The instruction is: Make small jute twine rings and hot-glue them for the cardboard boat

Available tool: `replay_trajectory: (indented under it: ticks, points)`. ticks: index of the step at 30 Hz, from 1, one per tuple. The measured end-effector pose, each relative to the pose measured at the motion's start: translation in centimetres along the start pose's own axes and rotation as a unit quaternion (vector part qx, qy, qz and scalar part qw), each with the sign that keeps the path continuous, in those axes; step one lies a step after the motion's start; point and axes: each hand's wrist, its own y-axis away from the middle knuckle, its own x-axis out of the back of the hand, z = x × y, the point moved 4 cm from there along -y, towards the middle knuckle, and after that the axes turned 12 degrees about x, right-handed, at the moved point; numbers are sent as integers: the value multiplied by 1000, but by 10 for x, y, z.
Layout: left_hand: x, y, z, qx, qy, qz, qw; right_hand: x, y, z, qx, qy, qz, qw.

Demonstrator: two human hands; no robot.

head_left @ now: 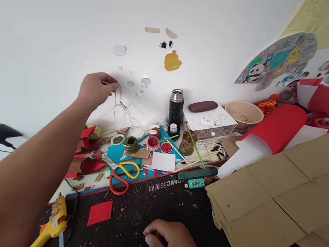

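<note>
Raised in front of the white wall, my left hand (pixel 98 89) is closed in a pinch on thin brownish strings (pixel 125 108), whose loose ends dangle below the fingertips. My right hand (pixel 172 239) is low over the black mat (pixel 126 212), its fingers loosely curled and the thumb slightly apart from them; nothing shows in it. A small red square (pixel 99 213) lies on the mat to its left. Beyond it are scissors (pixel 124 176) with one red and one yellow handle. A dark green craft knife (pixel 197 173) lies at the mat's back edge.
A yellow glue gun (pixel 50 227) lies at left. Open paint pots (pixel 131 145), sticks and card scraps crowd the back. Behind them stand a black thermos (pixel 176 108) and a white box (pixel 211 121). Cardboard (pixel 275 190) covers the right front, near rolled red sheet (pixel 281 127).
</note>
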Motion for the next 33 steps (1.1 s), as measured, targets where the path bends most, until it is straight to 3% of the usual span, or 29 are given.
replay_trajectory:
  ticks: [7, 14, 23, 28, 33]
  points:
    - [5, -5, 7, 7, 25, -13, 1000, 1, 0, -4, -2, 13, -23, 1000]
    - [14, 1, 13, -16, 129, -37, 991, 1, 0, 1, 11, -32, 4, 999]
    - [49, 24, 44, -77, 282, -95, 951, 2, -3, 2, -33, -130, 42, 990]
    - [73, 48, 60, -122, 293, -112, 942, 3, -8, 5, -52, -234, 68, 968]
    - [102, 94, 70, -157, 281, -116, 940, 10, -12, -4, -49, -276, 73, 957]
